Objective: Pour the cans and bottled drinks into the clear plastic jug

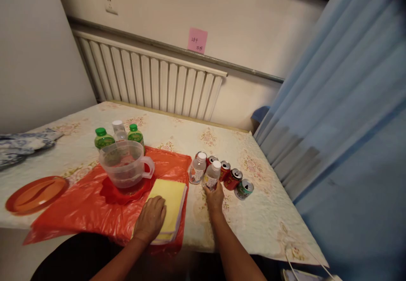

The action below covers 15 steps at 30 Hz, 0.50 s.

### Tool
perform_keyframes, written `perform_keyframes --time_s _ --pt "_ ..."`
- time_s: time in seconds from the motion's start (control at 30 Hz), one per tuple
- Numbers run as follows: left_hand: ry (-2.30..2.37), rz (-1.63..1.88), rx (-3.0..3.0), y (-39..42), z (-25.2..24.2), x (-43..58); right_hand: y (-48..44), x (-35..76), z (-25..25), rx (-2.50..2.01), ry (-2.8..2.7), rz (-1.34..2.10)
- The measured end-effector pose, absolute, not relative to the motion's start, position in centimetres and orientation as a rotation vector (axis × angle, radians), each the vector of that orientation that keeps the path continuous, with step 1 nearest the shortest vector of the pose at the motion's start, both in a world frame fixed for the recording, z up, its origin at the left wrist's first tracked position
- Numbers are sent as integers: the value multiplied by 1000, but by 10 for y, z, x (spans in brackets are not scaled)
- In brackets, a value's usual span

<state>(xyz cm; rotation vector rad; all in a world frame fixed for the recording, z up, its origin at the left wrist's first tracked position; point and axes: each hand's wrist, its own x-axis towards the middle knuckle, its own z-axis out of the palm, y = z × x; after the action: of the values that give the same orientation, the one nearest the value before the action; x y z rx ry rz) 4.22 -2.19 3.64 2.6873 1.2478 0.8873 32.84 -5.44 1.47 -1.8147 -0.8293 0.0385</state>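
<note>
My left hand [150, 217] lies flat on a stack of yellow-covered paper [173, 198], fingers stretched out. The stack rests on a red plastic bag [76, 209] spread over the table. My right hand [215, 197] is closed around the lower part of a clear bottle [212, 175] with a white cap. A similar white-capped bottle [197, 169] stands just left of it. Behind and to the right is a row of several drink cans, among them a red can [233, 179] and a green can [244, 189]. Whether the held bottle touches the table is hidden.
A clear measuring jug [122, 167] sits in a red scalloped dish [125, 196]. Behind it stand two green-capped bottles [136, 135] and a white-capped bottle [119, 131]. An orange plate [36, 194] and a patterned cloth [25, 143] lie left. A blue curtain [323, 103] hangs right.
</note>
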Motion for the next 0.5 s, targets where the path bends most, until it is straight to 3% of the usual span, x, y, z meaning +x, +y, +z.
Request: perform_keyframes --time_s 0.5 --pt "1245 883 2739 -23 36 42 -49 330 14 -1816 -842 10"
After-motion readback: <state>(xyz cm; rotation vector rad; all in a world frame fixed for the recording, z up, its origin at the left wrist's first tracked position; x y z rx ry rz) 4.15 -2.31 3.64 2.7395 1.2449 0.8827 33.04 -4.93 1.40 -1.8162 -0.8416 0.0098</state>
